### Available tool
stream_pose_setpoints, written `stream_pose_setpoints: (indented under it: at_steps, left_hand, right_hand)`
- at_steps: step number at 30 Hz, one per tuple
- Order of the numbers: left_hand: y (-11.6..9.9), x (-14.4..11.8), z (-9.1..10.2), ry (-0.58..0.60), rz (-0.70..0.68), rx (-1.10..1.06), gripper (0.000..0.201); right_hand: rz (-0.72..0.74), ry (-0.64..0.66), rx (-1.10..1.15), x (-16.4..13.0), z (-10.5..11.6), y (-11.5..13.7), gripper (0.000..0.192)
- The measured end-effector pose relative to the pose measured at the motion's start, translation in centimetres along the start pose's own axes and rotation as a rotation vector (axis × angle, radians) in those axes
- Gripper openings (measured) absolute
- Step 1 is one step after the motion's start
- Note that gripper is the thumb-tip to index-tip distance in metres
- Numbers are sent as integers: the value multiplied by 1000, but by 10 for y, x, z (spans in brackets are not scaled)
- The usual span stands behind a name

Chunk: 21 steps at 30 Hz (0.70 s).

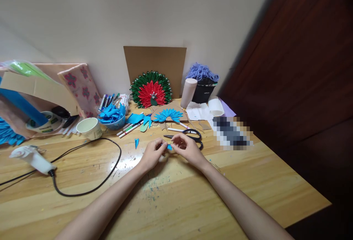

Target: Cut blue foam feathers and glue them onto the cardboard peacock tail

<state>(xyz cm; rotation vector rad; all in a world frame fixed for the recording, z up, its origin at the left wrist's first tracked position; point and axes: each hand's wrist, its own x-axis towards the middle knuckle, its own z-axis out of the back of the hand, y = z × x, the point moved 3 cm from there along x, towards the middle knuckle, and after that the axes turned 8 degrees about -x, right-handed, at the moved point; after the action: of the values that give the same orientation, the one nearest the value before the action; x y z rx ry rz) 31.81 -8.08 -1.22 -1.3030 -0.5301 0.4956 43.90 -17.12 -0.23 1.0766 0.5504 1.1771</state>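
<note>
Head view shows a small blue paper piece (169, 146) pinched between your two hands just below the centre of the frame, low over the desk (248, 181). Your left hand (152, 154) grips it from the left with fingertips closed on it, and your right hand (187, 148) does the same from the right, fingers curled in.

Just left of your left hand a loose blue scrap (136, 143) lies flat on the wood. Touching the far side of your right hand are black scissors (190, 135), lying flat. Just beyond them sits a blue paper fan (168, 114) on a brown card cut-out, and a few markers (129, 128) lie to its left. Farther back, at the wall, a red and green rosette (150, 89) leans against a cardboard sheet (154, 61).

To the left of the markers a bowl (114, 122) holds more blue paper bits, and a paper cup (89, 127) stands just beside it. At the left edge a white glue gun (33, 158) lies on its side, its black cord (110, 174) looping across the desk. In the upper right of the desk stand a tan roll (188, 92) and a black pot (204, 90) topped with purple yarn (202, 71).
</note>
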Motion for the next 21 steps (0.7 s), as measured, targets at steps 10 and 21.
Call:
stream_pose_setpoints:
  at_steps: [10,21]
  left_hand:
    - [1,0,2,-48,-5,3,32]
    - [1,0,1,-18,1,2,31]
  right_hand:
    - [41,-28,-69,-2,0,4,10]
    - [71,-91,-99,-2,2,7,13]
